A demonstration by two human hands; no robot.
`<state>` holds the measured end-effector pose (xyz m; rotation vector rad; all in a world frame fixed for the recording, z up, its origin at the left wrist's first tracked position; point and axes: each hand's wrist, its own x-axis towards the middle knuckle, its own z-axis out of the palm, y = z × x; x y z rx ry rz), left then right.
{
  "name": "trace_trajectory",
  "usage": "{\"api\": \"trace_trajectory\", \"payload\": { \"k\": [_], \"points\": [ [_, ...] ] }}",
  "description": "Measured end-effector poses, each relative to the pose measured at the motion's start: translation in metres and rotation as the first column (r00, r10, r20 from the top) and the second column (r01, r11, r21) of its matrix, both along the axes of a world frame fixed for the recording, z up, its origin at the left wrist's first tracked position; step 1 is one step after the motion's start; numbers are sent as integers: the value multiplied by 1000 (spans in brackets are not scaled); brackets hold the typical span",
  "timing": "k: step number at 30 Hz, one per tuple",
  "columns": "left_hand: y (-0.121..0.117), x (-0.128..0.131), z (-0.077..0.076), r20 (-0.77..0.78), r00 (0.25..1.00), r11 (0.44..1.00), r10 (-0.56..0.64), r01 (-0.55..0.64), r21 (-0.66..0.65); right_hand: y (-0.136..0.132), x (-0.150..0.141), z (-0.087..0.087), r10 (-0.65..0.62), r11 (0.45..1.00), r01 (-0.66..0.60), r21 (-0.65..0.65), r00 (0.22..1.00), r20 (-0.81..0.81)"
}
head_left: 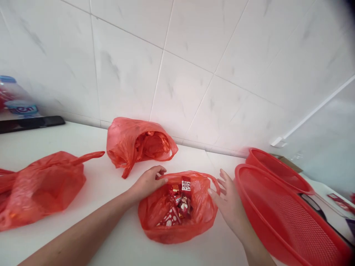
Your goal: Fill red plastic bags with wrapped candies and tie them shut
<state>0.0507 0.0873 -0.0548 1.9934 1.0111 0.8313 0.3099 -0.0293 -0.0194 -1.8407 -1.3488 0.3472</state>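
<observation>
Two bare hands flank an open red plastic bag point(177, 234) near the front edge of the white surface, seemingly to keep its mouth wide. The left hand point(151, 181) curls its fingers at the rim, thumb apart; whether it pinches the film I cannot tell. The right hand point(227, 195) spreads its fingers beside the looped handle point(214, 181). Inside the thin, crinkled film lie glossy wrapped packets point(185, 207).
</observation>
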Motion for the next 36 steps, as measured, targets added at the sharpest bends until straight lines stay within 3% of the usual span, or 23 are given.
{"api": "trace_trajectory", "payload": {
  "k": [3,7,9,11,14,17,19,21,24,28,30,32,34,36],
  "points": [
    [-19,-8,16,-32,999,991,29,-24,135,-3,0,-10,-4,1000,2,-30,997,-80],
    [-46,-27,28,-229,969,945,-97,161,285,-3,3,-5,-4,998,-5,-70,992,-124],
    [-56,-37,24,-373,923,933,-94,213,290,-3,4,1,11,995,-24,-94,990,-141],
    [-61,-45,17,-470,883,948,-23,168,270,-3,5,7,13,998,-27,-64,979,-203],
    [-62,-56,10,-494,869,972,43,78,221,-1,8,18,28,994,18,107,911,-412],
    [-57,-60,16,-369,921,984,123,-65,167,2,11,30,79,962,93,256,805,-588],
    [-53,-60,28,-180,958,972,225,-208,109,5,11,40,124,936,126,329,755,-644],
    [-49,-57,44,80,961,964,265,-263,-32,8,8,51,175,902,148,405,732,-659],
    [-47,-49,70,421,872,957,250,-158,-243,11,0,66,248,836,188,516,709,-661],
    [-49,-37,93,603,760,948,242,-53,-314,12,-13,78,362,751,212,625,660,-658],
    [-51,-30,97,648,727,952,228,-25,-306,10,-20,81,402,757,205,620,602,-690],
    [-52,-23,98,666,710,953,228,-22,-302,9,-25,82,438,798,178,576,484,-757],
    [-53,-15,97,634,726,947,265,-73,-313,7,-30,81,458,848,104,520,349,-817],
    [-54,-9,96,586,756,937,293,-106,-332,4,-34,79,465,875,-5,484,286,-838]
  ]
}}
